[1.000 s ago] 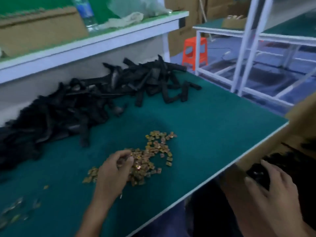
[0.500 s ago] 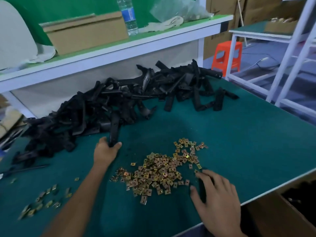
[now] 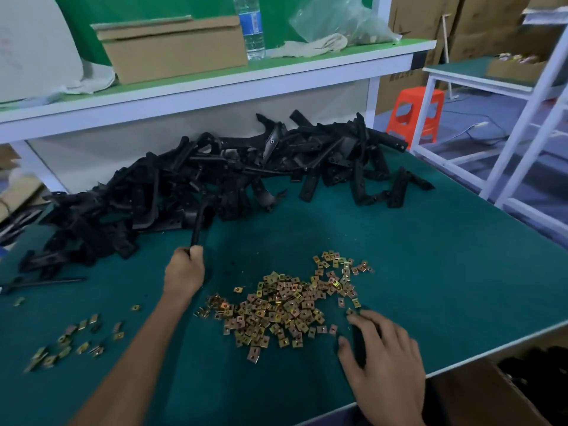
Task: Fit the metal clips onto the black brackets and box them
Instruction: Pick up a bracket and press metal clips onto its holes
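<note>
Fingers [image 3: 196, 256] of left hand [image 3: 184, 273] grip black bracket [image 3: 199, 224] at near end

The left arm is stretched forward, bare forearm straight, and the left grip [image 3: 184, 272] is closed, fingers curled round the near end of a black bracket [image 3: 199, 224]. The right grip [image 3: 385, 355] hangs low, palm down, fingers spread and relaxed, slightly blurred.

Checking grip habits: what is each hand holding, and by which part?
Left hand grips a black bracket by its near end. Right hand lies over a dark thing beside the metal clips; a hold cannot be told.
</note>
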Tool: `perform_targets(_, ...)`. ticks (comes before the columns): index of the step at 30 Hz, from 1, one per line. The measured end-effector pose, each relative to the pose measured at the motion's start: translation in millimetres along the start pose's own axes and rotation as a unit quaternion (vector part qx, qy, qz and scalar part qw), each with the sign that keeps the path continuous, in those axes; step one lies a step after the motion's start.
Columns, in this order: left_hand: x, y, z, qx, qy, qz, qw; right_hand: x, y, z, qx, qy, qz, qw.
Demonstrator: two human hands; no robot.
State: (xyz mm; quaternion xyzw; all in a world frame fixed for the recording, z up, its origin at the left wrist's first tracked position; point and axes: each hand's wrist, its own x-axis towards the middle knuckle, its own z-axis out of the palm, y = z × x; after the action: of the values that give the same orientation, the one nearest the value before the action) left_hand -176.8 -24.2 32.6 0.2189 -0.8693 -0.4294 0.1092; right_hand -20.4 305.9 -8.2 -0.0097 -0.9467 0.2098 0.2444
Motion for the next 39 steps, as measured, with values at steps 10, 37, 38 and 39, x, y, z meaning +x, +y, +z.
perform_targets(10,-183.9,40.4,17.7,-0.154,-0.236,0.107,0.953,10.9,-31.0,-27.4,0.320,-0.124,0.099,0.934)
perform_targets(37,-189.2,15.3,34.1,0.242,-0.079,0.270,0.928,10.5,-12.5,1.2,0.154,-0.034,0.013,0.987)
perform_targets(38,-188.9,14.8,35.6,0.234,-0.053,0.285,0.928,10.6,-12.2,1.4,0.154,-0.034,0.014,0.987)
perform_targets(39,-187.9,14.7,36.6,0.227,-0.036,0.290,0.929,10.9,-11.8,1.3,0.155,-0.034,0.014,0.987)
